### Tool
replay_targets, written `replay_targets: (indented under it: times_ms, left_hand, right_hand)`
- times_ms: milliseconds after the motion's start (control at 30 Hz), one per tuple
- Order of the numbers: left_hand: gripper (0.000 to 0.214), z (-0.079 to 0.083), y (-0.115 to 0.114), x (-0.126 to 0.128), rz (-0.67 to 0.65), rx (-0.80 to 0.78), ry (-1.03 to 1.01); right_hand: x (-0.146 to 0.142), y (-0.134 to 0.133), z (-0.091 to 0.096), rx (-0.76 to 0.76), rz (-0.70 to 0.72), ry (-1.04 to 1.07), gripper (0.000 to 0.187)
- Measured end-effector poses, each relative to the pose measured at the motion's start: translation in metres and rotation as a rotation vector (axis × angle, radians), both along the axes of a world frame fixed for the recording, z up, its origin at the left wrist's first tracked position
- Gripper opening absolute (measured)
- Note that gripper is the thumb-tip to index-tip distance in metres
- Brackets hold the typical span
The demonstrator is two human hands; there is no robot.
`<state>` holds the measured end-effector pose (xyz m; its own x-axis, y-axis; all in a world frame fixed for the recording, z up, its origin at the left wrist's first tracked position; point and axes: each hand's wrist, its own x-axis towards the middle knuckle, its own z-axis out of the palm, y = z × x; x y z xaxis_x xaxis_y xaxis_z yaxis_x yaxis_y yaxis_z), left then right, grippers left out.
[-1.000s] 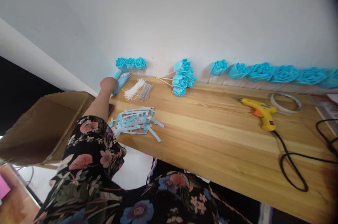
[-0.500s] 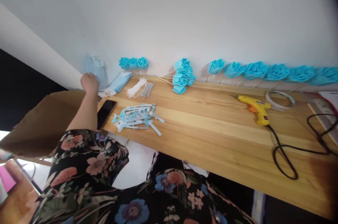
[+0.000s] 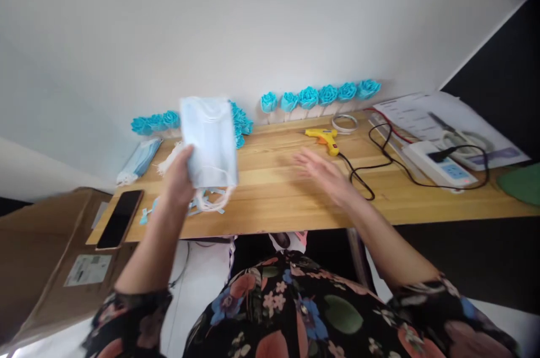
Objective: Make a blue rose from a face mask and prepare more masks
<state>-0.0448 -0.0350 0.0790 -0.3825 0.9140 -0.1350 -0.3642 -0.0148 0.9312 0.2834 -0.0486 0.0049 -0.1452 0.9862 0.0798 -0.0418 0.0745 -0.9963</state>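
Note:
My left hand (image 3: pixel 179 178) grips a light blue face mask (image 3: pixel 211 138) by its left edge and holds it up above the table, its white ear loops dangling. My right hand (image 3: pixel 316 169) is over the middle of the table, empty, fingers stretched out and slightly blurred. Just beyond it lies a yellow glue gun (image 3: pixel 324 137) with a black cord. Partly hidden behind the mask are cut blue and white strips (image 3: pixel 198 203), white ear-loop strings (image 3: pixel 171 156) and a bunch of blue paper-like flowers (image 3: pixel 241 121). A stack of face masks (image 3: pixel 141 160) lies at the left.
Blue flowers on stems (image 3: pixel 310 97) lean in a row against the wall. A phone (image 3: pixel 120 218) lies at the table's left edge, above a cardboard box (image 3: pixel 54 245). A tape roll (image 3: pixel 344 123), power strip (image 3: pixel 441 164), scissors (image 3: pixel 459 138) and papers (image 3: pixel 413 113) occupy the right side.
My left hand has brought the mask from the far left to in front of me. My right hand has come into view over the table. The view has turned right.

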Motion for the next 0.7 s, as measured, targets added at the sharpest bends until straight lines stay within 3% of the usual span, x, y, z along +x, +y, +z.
replay_targets:
  times_ms: [67,167,267,367,467,700]
  left_hand:
    - [0.028,-0.016,0.007,0.041,-0.153,-0.023,-0.044]
    - [0.04,-0.037,0.017,0.077,-0.314,0.079,-0.041]
    - [0.047,-0.054,0.027,0.092,-0.426,0.14,-0.024]
    - [0.053,-0.064,0.038,0.101,-0.487,0.085,0.002]
    - [0.054,-0.07,0.053,0.107,-0.528,0.055,0.123]
    - [0.038,-0.093,0.073,0.114,-0.481,0.172,0.318]
  right_hand:
    - [-0.026,0.008,0.005,-0.103,0.223,0.18,0.076]
    - [-0.044,0.021,0.012,-0.093,0.325,0.298,0.078]
    - [-0.05,0.035,0.013,-0.049,0.117,0.241,0.06]
    - [-0.052,0.049,0.004,-0.018,-0.085,0.141,0.044]
    - [-0.049,0.061,-0.006,0.07,-0.135,0.042,0.037]
    - [-0.032,0.073,-0.016,0.258,-0.153,-0.329,0.028]
